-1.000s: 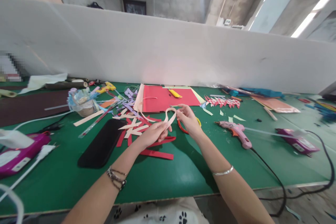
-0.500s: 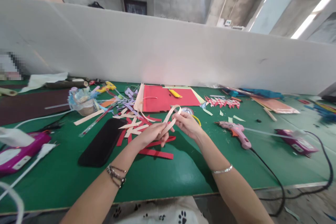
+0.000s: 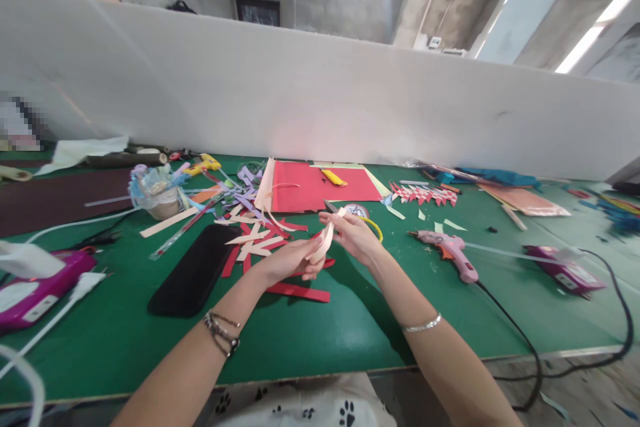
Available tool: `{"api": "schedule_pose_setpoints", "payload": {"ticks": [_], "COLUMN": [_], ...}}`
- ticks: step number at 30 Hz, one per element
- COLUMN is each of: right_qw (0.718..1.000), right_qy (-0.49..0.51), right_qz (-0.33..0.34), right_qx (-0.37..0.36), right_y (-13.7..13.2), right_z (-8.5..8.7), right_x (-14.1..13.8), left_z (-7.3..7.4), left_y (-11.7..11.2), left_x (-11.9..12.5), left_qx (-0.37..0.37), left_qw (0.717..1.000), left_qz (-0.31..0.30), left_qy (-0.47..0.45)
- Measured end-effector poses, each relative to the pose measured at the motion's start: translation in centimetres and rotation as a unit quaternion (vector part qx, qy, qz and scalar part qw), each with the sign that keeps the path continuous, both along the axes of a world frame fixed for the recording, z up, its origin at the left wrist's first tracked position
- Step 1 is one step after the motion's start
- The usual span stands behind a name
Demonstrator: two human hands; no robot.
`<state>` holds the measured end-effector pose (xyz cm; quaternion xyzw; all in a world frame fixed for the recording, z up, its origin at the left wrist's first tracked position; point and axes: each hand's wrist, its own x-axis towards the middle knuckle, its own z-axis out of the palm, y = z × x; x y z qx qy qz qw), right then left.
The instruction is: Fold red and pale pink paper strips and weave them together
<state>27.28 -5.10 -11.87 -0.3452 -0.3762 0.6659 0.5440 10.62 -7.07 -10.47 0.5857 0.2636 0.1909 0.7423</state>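
So the person has a pale pink strip [image 3: 325, 241] up in the air between both hands, just on the near side of the red sheet [image 3: 300, 192]. The left hand [image 3: 293, 257] has its fingers curled in around the lower part of the strip, with barely any gap showing. The right hand [image 3: 355, 237] seems to have the upper end pinched between thumb and fingertips; the exact contact is hard to make out, and I can't tell what the tucked fingers are doing.

The strip is bowed, so I'd guess thin paper: basically weightless, bendy, not very slippery, but easy to crease or tear. Best grip is probably a light flat pinch near each end, leaving the middle alone so it doesn't kink.

Around the red sheet: a pile of loose pink and red strips [image 3: 257, 240] by its near left corner, with a black phone [image 3: 193, 273] further left and nearer the person. A yellow cutter [image 3: 334, 178] lies on the sheet itself. Off to its right there's a red-and-white woven piece [image 3: 425, 194], and nearer the person on that side, a pink glue gun [image 3: 447, 247].
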Motion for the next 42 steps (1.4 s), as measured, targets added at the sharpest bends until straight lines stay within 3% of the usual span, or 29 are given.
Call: {"api": "schedule_pose_setpoints", "payload": {"ticks": [3, 9, 15, 19, 24, 26, 32, 38, 42], "right_qw": [1.0, 0.999, 0.999, 0.994, 0.981, 0.975, 0.954, 0.974, 0.985], "right_qy": [0.012, -0.035, -0.036, -0.075, -0.145, -0.179, -0.251, -0.194, -0.144], "right_qz": [0.025, 0.002, 0.013, 0.047, 0.061, 0.041, -0.05, -0.058, -0.057], "right_qx": [0.007, 0.019, 0.039, 0.071, 0.117, 0.128, 0.158, 0.102, 0.077], "right_y": [-0.1, 0.2, -0.1, -0.4, -0.6, -0.5, 0.0, 0.3, 0.2], "right_z": [0.1, -0.1, 0.3, 0.5, 0.5, 0.5, 0.7, 0.4, 0.6], "right_x": [-0.2, 0.3, 0.3, -0.1, -0.4, -0.3, 0.5, 0.9, 0.8], "left_z": [0.3, -0.1, -1.1, -0.6, 0.0, 0.0, -0.5, -0.4, -0.1], "left_y": [-0.3, -0.2, 0.6, 0.1, -0.6, -0.5, -0.1, -0.2, -0.5], "left_x": [0.0, -0.3, 0.3, 0.6, 0.6, 0.7, 1.0, 0.8, 0.8], "left_qx": [-0.013, 0.009, -0.086, -0.041, -0.022, -0.015, 0.029, 0.156, 0.148], "left_qw": [1.0, 0.998, 0.996, 0.997, 0.997, 0.998, 0.989, 0.97, 0.97], "left_qz": [-0.009, -0.059, 0.008, 0.072, 0.064, 0.061, 0.125, 0.129, 0.133], "left_qy": [-0.001, 0.025, -0.012, 0.003, 0.029, 0.033, 0.075, 0.135, 0.142]}}
